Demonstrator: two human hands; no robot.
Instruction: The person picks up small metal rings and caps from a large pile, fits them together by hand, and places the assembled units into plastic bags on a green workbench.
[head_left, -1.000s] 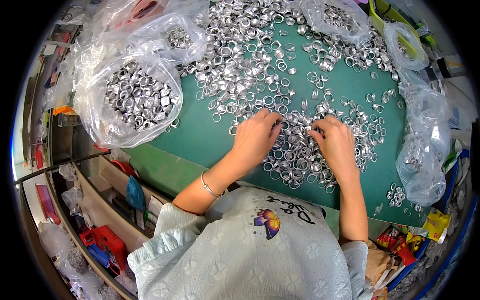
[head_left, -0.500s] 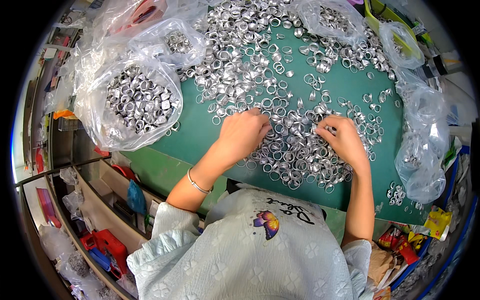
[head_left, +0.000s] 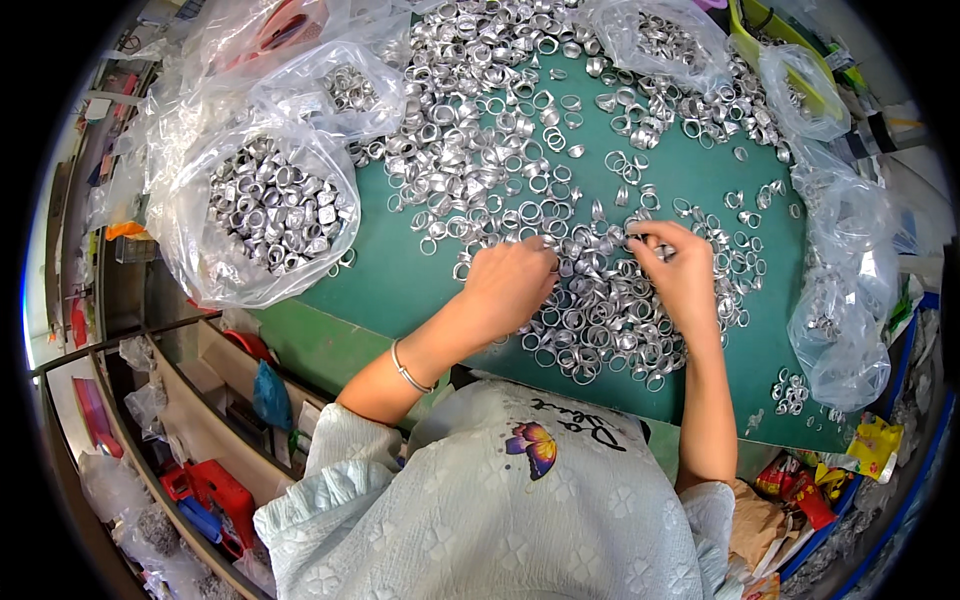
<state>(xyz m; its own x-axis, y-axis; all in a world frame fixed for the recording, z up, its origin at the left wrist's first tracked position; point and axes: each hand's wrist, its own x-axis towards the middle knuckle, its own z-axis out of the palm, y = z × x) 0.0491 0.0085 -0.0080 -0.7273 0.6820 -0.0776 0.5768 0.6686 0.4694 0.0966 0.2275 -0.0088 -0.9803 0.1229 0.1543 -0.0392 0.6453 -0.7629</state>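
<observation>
On the green tabletop (head_left: 590,150), loose silver rings (head_left: 605,315) are heaped between both hands. Since half a second earlier, the left hand (head_left: 512,284) has been shifted rightward, its fingers curled; the right hand's (head_left: 684,275) fingertips have been raised slightly farther from the body, thumb and forefinger nearly joined. Whether rings are gripped cannot be told.

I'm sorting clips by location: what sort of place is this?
Probably a jewellery workshop or sorting room: silvery rings spread in heaps over a green table, and more lie in a clear plastic bag.
</observation>
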